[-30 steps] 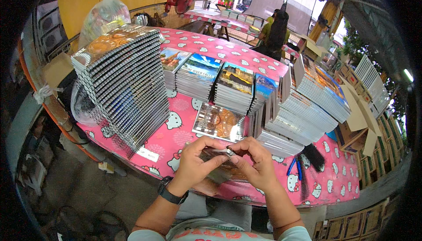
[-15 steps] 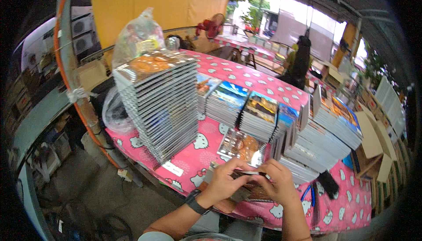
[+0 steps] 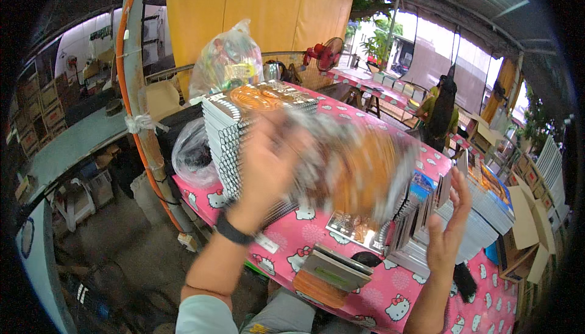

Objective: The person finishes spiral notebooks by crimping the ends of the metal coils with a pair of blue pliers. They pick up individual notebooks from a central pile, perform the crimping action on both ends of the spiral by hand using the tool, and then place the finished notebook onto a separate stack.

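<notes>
My left hand (image 3: 268, 163) is raised and grips a flat printed card (image 3: 350, 166), orange and silver and blurred by motion, in front of a tall stack of the same cards (image 3: 244, 133). My right hand (image 3: 450, 227) is lifted beside it with fingers spread and holds nothing. A black watch sits on my left wrist. Below my hands a small pile of cards (image 3: 329, 270) lies at the near edge of the pink cartoon-cat tablecloth (image 3: 402, 300). More card stacks (image 3: 451, 212) stand behind my right hand.
A clear plastic bag (image 3: 228, 60) of coloured items sits behind the tall stack. A person in a green top (image 3: 436, 114) stands at the far tables. Cardboard boxes (image 3: 527, 230) are at the right. An orange pole (image 3: 137, 108) stands at the left.
Both hands were together low over the table holding a card. Now the left hand has swung the card up and leftward, and the right hand has let go and opened.
</notes>
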Demonstrator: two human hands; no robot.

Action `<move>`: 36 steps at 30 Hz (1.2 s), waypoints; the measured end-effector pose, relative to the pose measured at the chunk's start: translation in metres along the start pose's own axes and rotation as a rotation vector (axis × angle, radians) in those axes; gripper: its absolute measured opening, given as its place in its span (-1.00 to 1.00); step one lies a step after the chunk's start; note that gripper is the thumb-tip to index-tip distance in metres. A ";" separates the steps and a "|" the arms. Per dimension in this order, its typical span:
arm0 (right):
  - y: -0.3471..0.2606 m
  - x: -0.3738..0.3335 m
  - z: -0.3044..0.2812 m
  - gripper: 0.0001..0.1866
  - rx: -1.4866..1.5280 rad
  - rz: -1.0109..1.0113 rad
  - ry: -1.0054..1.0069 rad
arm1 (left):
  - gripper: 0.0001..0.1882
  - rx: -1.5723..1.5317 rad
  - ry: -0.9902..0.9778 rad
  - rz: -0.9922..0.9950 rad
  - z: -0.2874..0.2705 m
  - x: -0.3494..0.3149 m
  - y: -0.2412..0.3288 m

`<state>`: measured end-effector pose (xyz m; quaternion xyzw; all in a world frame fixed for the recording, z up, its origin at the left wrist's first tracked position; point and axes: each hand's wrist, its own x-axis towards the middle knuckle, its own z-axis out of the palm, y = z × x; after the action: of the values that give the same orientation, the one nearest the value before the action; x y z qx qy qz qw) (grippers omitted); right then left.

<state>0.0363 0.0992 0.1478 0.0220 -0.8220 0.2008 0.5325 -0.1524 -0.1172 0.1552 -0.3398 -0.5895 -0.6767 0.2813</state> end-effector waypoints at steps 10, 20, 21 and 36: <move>0.046 -0.030 0.034 -0.51 0.001 0.134 -0.371 | -0.52 0.697 -0.048 -0.069 -0.121 0.128 -0.126; 0.061 -0.059 0.022 -0.53 0.033 0.270 -0.386 | -0.72 0.071 0.195 -0.173 -0.104 0.104 -0.151; 0.064 -0.065 0.017 -0.53 0.036 0.300 -0.384 | -0.71 0.082 0.193 -0.160 -0.103 0.104 -0.152; 0.119 -0.181 -0.066 -0.64 -0.035 0.709 -0.184 | -0.59 0.911 -0.168 0.478 -0.029 0.058 -0.015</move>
<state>0.1417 0.1994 -0.0256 -0.2554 -0.8262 0.3561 0.3540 -0.2032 -0.1426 0.1896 -0.3611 -0.7508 -0.2386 0.4990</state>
